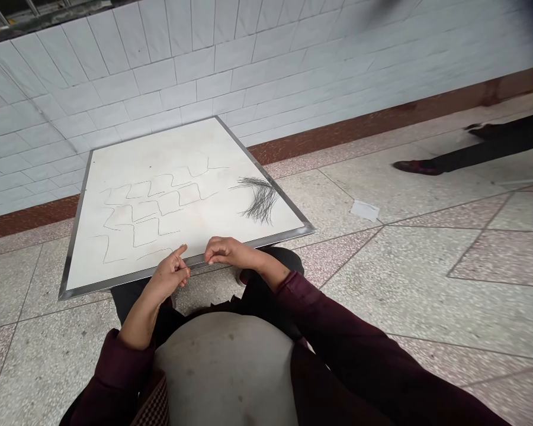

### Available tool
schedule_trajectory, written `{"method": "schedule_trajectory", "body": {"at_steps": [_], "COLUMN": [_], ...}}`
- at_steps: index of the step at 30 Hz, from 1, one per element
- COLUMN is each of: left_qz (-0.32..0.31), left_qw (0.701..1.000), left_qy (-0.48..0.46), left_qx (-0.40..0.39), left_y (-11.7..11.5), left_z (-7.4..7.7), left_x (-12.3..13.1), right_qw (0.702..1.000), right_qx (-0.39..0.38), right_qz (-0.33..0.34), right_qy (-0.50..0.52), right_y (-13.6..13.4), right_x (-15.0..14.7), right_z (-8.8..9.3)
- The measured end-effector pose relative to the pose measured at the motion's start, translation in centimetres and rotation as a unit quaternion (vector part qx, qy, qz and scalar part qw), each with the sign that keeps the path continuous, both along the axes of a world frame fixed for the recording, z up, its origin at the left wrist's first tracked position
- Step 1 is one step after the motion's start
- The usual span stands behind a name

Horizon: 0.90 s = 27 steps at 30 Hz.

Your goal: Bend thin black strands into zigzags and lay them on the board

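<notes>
My left hand (pixel 169 273) is just off the near edge of a white table (pixel 115 168) with a grey metal rim, thumb and fingers pinched together and the index finger raised. Close beside it, my right hand (pixel 231 251) also pinches, with its fingers curled down over the rim. A thin dark wire seems to run between the fingertips, though it is barely visible. Several thin wires bent into zigzag steps (pixel 157 207) lie in rows across the tabletop. Toward the right corner is a loose heap of straighter black wires (pixel 260 201).
A white tiled wall (pixel 204 83) with a brown base strip stands behind the table. White paper (pixel 365 210) lies on the patterned floor (pixel 426 266). Another person's legs and dark shoes (pixel 417 168) appear at the right. My knees are under the table's near edge.
</notes>
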<state>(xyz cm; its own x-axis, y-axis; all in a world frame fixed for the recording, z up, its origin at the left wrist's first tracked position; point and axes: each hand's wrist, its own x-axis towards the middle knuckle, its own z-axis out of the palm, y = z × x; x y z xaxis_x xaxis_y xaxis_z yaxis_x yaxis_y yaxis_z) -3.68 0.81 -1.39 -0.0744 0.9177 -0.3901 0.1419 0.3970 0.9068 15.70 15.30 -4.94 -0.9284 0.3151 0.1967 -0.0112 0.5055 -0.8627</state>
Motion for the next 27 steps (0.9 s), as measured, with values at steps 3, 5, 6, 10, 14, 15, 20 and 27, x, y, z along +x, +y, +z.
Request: {"method": "schedule_trajectory", "body": {"at_steps": [3, 5, 6, 10, 14, 15, 20, 27], "left_qz": [0.007, 0.012, 0.014, 0.016, 0.008, 0.007, 0.026, 0.086], "left_qw": [1.0, 1.0, 1.0, 1.0, 1.0, 0.999, 0.999, 0.995], "left_qy": [-0.004, -0.007, -0.009, -0.019, -0.024, -0.03, -0.031, 0.043], "left_qx": [-0.004, -0.007, -0.007, -0.011, -0.017, -0.019, -0.03, -0.016], "left_y": [0.0, 0.0, 0.1, 0.1, 0.1, 0.1, 0.4, 1.3], "left_z": [0.3, 0.4, 0.4, 0.4, 0.3, 0.2, 0.0, -1.1], "left_x": [0.2, 0.3, 0.3, 0.3, 0.4, 0.4, 0.8, 1.4], "right_qw": [0.999, 0.996, 0.993, 0.974, 0.968, 0.968, 0.981, 0.981], "right_qx": [-0.044, -0.085, -0.114, -0.226, -0.246, -0.247, -0.186, 0.124], "right_qz": [0.013, 0.011, 0.009, 0.011, 0.032, 0.039, 0.044, -0.128], "right_qy": [-0.009, -0.01, -0.009, -0.013, -0.023, -0.024, -0.023, 0.075], "right_y": [0.3, 0.5, 0.5, 0.6, 0.8, 0.9, 1.6, -1.8], "right_x": [-0.1, -0.1, -0.1, -0.1, 0.2, 0.3, 0.5, -1.7], "right_z": [-0.2, -0.4, -0.5, -1.0, -1.0, -1.0, -1.0, 0.5]}}
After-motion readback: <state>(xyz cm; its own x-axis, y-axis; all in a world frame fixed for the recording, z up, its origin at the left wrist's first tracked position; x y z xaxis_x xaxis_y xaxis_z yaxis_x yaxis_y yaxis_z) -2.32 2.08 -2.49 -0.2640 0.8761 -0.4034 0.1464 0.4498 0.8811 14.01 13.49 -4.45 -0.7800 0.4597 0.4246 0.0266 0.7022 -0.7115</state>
